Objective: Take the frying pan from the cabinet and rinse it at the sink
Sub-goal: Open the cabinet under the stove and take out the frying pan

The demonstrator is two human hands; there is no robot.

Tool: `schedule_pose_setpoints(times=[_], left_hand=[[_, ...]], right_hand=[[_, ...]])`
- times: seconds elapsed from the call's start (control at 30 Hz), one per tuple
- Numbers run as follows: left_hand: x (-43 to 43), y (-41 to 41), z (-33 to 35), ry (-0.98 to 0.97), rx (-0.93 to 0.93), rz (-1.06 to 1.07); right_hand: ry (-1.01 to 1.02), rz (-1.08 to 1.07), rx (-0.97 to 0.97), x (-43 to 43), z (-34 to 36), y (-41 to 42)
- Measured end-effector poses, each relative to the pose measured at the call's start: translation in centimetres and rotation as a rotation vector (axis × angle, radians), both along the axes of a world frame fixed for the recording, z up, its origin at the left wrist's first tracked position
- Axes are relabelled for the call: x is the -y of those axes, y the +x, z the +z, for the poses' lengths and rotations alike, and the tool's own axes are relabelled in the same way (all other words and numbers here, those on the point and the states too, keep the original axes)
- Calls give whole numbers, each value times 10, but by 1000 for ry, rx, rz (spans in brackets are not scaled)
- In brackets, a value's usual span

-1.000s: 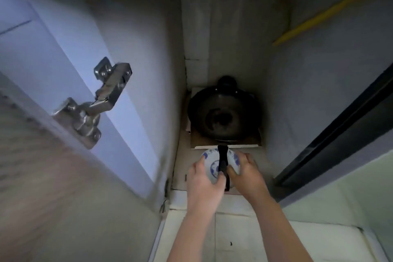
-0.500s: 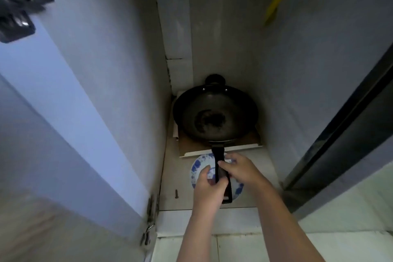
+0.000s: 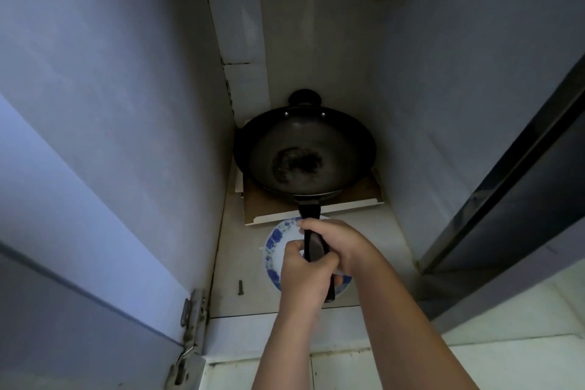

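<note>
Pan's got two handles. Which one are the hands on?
The long straight handle, which points toward the person over the blue-patterned plate. The left hand and right hand both grip it. The small loop handle on the far rim is untouched.

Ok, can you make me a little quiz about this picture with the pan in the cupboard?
1. True or false: the frying pan is already out of the cabinet.
2. What lies on the cabinet floor right under the pan's handle?
A. a blue-patterned plate
B. a cup
C. a sponge
3. Fill in: the handle is gripped by ___ hands.

Key
1. False. It sits at the back of the cabinet, on a piece of cardboard.
2. A.
3. Two: the left hand and the right hand.
</note>
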State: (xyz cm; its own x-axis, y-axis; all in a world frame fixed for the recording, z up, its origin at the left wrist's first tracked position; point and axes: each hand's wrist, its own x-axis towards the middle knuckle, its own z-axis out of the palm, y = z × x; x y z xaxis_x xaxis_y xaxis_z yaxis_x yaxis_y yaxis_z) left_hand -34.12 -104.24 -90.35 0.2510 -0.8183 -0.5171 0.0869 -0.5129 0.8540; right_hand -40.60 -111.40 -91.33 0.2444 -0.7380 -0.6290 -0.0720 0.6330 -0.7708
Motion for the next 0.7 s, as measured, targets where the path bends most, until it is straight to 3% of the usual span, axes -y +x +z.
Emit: schedule_pose_setpoints(times=[0.3,0.5,0.7], left_hand=[[3,1,2,20,-134,-9],[4,-2,1,-8,-29,-27],[-2,-3,-2,-60,18,3]], right_hand=[[99,-36,191,6,-7,2],[-205,65,-73,7,-8,9],[-283,50,-103,1,-7,11]])
